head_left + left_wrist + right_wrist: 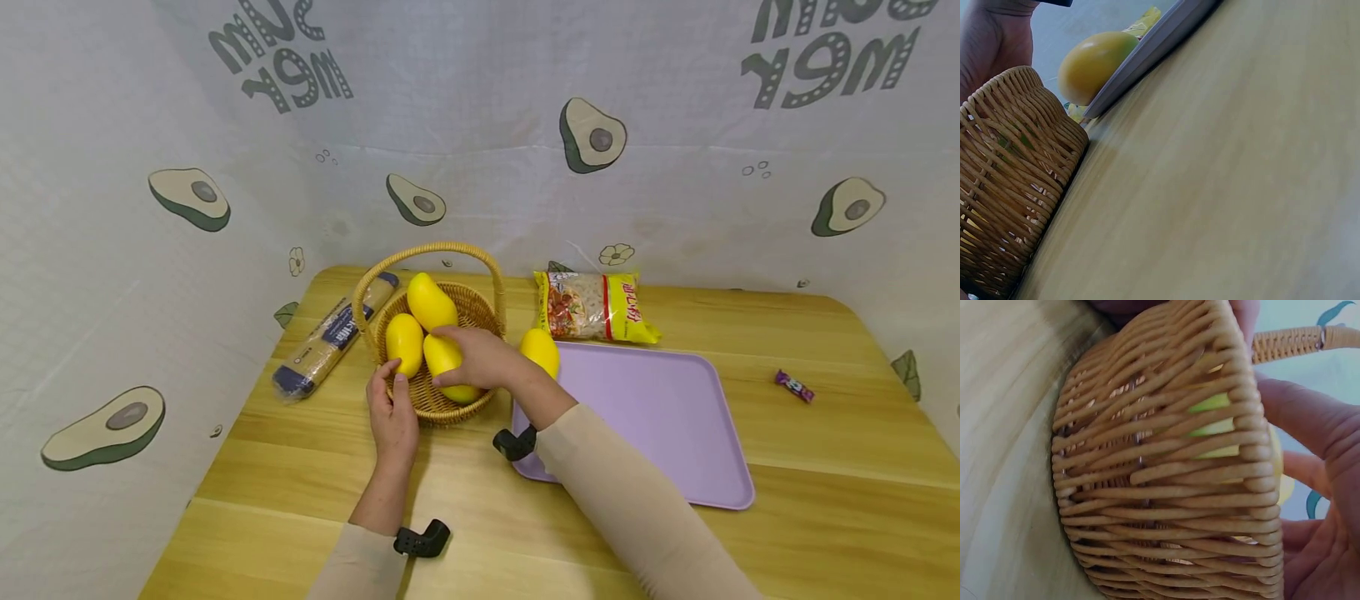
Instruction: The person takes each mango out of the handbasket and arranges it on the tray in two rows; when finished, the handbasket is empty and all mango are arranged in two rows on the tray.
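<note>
While the right hand (pixel 480 358) is clamping its fingers and thumb round the front mango (pixel 442 355) inside the wicker basket (pixel 476 307), the left hand (pixel 393 421) is gripping the basket's near-left rim, and two more mangoes, a left one (pixel 405 345) and a back one (pixel 432 302), are resting inside. Another mango (pixel 540 352) is lying on the far-left corner of the lilac tray (pixel 645 417), just right of the basket, while a noodle packet (pixel 336 335) is lying beside the basket's left side on the wooden desk (pixel 292 475).
</note>
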`<state>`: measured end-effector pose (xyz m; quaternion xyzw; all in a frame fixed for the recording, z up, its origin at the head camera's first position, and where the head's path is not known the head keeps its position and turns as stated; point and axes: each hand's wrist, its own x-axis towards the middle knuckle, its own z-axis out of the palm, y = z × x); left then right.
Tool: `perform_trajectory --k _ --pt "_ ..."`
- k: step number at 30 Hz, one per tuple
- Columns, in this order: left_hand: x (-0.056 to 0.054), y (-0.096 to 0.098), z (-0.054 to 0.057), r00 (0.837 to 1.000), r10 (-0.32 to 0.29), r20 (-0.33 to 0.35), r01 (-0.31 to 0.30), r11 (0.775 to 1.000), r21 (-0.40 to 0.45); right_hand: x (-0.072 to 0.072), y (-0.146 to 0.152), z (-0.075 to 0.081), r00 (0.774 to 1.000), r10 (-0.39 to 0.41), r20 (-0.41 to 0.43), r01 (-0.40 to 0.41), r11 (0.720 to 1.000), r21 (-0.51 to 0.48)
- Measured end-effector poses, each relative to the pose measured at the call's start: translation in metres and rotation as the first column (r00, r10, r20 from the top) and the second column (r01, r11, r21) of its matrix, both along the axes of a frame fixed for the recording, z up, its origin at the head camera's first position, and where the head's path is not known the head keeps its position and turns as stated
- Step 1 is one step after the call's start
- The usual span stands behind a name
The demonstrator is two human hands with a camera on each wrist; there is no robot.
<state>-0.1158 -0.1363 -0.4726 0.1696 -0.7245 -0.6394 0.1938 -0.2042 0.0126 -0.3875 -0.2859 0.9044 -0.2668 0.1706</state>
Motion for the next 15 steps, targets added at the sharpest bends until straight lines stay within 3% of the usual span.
perform_trajectory --k 8,15 --pt "0.000 0.000 0.000 1.000 -0.010 0.008 0.010 1.000 0.006 0.012 0.006 0.009 0.989 -0.139 -0.056 0.129 0.978 -0.163" --pt "0.001 0.000 0.001 1.000 -0.004 0.011 0.004 1.000 0.004 0.031 0.014 0.021 0.992 -0.121 -0.042 0.106 0.959 -0.262"
